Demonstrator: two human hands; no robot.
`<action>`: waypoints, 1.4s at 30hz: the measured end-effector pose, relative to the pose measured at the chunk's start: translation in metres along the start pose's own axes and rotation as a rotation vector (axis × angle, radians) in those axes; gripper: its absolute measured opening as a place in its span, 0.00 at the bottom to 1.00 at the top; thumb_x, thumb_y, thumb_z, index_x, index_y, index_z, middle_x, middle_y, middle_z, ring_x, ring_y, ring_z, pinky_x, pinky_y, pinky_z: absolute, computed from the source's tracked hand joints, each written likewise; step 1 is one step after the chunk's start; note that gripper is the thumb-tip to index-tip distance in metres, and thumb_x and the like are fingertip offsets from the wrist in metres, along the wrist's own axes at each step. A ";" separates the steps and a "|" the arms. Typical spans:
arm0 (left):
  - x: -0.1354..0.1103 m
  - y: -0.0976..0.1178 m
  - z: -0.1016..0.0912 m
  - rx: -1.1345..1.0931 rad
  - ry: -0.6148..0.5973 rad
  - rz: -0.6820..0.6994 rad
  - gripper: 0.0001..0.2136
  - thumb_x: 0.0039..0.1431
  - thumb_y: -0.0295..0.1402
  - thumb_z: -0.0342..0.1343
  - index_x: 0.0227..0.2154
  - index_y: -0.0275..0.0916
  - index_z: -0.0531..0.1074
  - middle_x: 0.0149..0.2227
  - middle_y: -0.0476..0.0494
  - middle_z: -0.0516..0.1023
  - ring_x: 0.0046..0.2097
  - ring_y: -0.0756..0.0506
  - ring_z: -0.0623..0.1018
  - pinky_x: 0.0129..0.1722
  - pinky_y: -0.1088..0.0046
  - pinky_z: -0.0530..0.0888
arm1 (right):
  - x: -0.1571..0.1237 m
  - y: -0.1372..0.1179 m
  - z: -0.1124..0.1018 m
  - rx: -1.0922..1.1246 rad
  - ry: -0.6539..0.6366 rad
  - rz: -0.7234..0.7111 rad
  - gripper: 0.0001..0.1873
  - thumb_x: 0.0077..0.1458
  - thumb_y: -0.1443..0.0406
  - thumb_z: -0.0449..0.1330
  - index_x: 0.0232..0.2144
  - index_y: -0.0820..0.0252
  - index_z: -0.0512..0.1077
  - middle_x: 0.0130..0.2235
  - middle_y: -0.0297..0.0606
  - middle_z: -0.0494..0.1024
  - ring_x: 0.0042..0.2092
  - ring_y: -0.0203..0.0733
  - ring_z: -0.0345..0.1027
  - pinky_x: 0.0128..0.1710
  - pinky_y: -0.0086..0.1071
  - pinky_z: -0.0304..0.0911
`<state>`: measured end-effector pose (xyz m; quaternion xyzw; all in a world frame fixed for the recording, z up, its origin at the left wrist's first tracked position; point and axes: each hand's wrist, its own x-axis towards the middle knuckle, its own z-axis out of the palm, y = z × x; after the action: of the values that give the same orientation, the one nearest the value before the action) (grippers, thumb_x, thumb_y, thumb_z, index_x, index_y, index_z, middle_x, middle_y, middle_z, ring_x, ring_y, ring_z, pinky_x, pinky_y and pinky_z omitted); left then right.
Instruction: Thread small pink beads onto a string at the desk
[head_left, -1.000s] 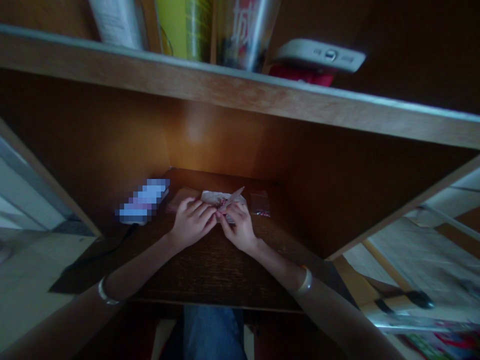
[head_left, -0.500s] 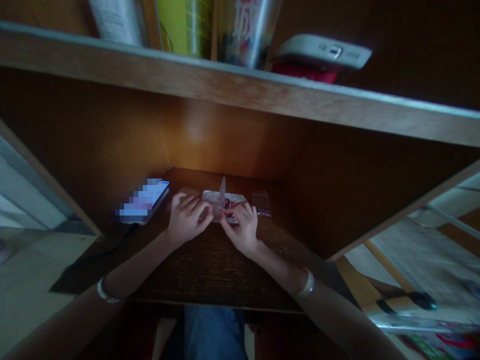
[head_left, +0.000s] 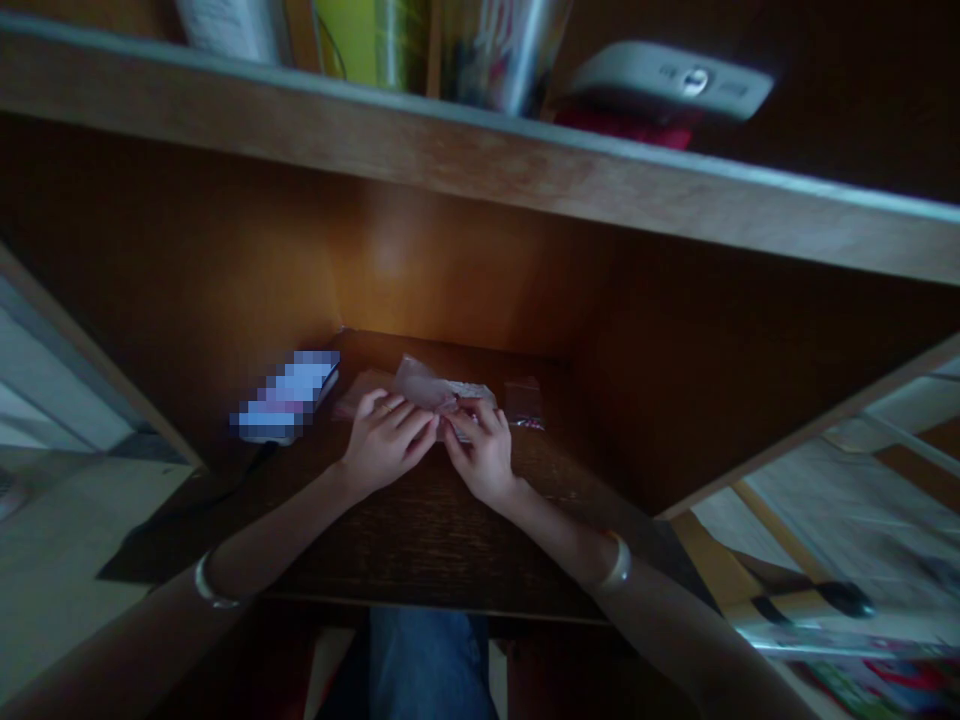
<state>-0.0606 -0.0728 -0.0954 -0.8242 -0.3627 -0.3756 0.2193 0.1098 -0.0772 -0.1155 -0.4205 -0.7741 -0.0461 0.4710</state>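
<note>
The pale strip that stood upright a moment ago no longer sticks up (folded into the crinkly sheet (head_left: 429, 386) or just hidden, too dim to tell). The sheet lies on the desk (head_left: 405, 535), its near edge pinched by the right hand (head_left: 484, 455); the left hand (head_left: 386, 445) sits just beside, fingers pressed together

1. A phone (head_left: 285, 397) lies on the bench (head_left: 420, 540), at the left.
2. A plastic packet (head_left: 442, 388) lies on the bench, right of the phone.
3. A small bag (head_left: 523, 403) lies just right of the packet, near the back wall (head_left: 390, 260).
4. A shelf (head_left: 450, 160) runs above the bench.
</note>
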 end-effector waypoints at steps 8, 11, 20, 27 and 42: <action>0.000 -0.001 0.000 -0.055 -0.112 0.049 0.08 0.59 0.32 0.50 0.35 0.39 0.73 0.41 0.42 0.77 0.40 0.42 0.74 0.41 0.63 0.66 | 0.002 0.017 0.009 0.349 -0.043 0.136 0.12 0.55 0.67 0.58 0.43 0.53 0.74 0.40 0.38 0.75 0.44 0.42 0.69 0.46 0.39 0.65; 0.001 0.000 -0.004 -0.121 -0.157 0.021 0.16 0.56 0.32 0.50 0.47 0.37 0.68 0.51 0.38 0.73 0.48 0.40 0.72 0.46 0.61 0.65 | 0.006 0.017 0.005 0.343 -0.048 0.180 0.13 0.51 0.67 0.62 0.41 0.53 0.74 0.39 0.37 0.75 0.43 0.42 0.69 0.46 0.40 0.65; -0.001 -0.004 0.006 -0.117 -0.167 -0.004 0.26 0.56 0.32 0.54 0.58 0.40 0.58 0.58 0.40 0.67 0.57 0.39 0.67 0.55 0.59 0.57 | 0.006 0.010 0.004 0.371 -0.007 0.108 0.15 0.47 0.60 0.66 0.39 0.54 0.75 0.40 0.38 0.74 0.45 0.43 0.67 0.49 0.43 0.64; -0.002 -0.008 0.007 -0.094 -0.148 -0.058 0.22 0.55 0.40 0.57 0.53 0.43 0.65 0.50 0.41 0.75 0.53 0.39 0.71 0.55 0.55 0.58 | 0.004 0.016 0.006 0.447 -0.084 0.145 0.08 0.55 0.66 0.59 0.37 0.52 0.77 0.40 0.37 0.76 0.45 0.41 0.69 0.50 0.43 0.64; -0.003 -0.015 0.010 -0.165 -0.163 0.100 0.23 0.54 0.39 0.59 0.52 0.39 0.64 0.49 0.40 0.74 0.51 0.40 0.73 0.56 0.56 0.66 | 0.008 0.011 0.006 0.485 -0.018 0.100 0.09 0.47 0.63 0.65 0.35 0.52 0.76 0.40 0.36 0.75 0.45 0.43 0.68 0.50 0.43 0.62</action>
<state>-0.0690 -0.0579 -0.1023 -0.8844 -0.3055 -0.3244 0.1387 0.1116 -0.0621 -0.1166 -0.3333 -0.7450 0.1683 0.5528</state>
